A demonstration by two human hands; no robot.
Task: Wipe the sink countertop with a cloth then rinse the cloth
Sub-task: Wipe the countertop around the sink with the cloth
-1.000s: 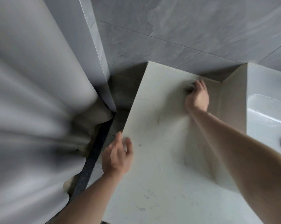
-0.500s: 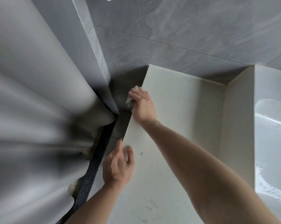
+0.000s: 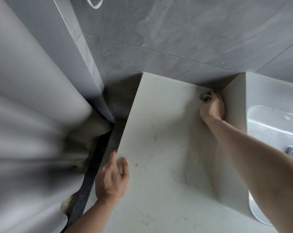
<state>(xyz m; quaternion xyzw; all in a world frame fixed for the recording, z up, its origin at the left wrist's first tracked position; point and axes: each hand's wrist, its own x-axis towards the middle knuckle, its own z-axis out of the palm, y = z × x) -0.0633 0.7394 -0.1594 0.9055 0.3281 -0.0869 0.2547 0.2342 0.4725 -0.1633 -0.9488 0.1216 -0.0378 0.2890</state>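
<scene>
The pale marble countertop [image 3: 159,132] runs from the grey tiled wall toward me. My right hand [image 3: 213,106] is bunched over a small grey cloth [image 3: 205,96] and presses it into the far corner, where the countertop meets the wall and the raised side of the white sink [image 3: 273,121]. Only a crumpled bit of the cloth shows past my fingers. My left hand [image 3: 112,177] rests on the countertop's left edge, fingers spread and holding nothing.
A grey shower curtain [image 3: 33,115] hangs in folds along the left, close to the countertop's edge, with a dark gap [image 3: 90,174] between them. The sink's metal drain [image 3: 292,151] shows at the right. Grey wall tiles [image 3: 176,31] fill the back.
My right hand has swept with the cloth from the countertop's far left edge across to the far right corner beside the sink. My left hand has stayed on the left edge.
</scene>
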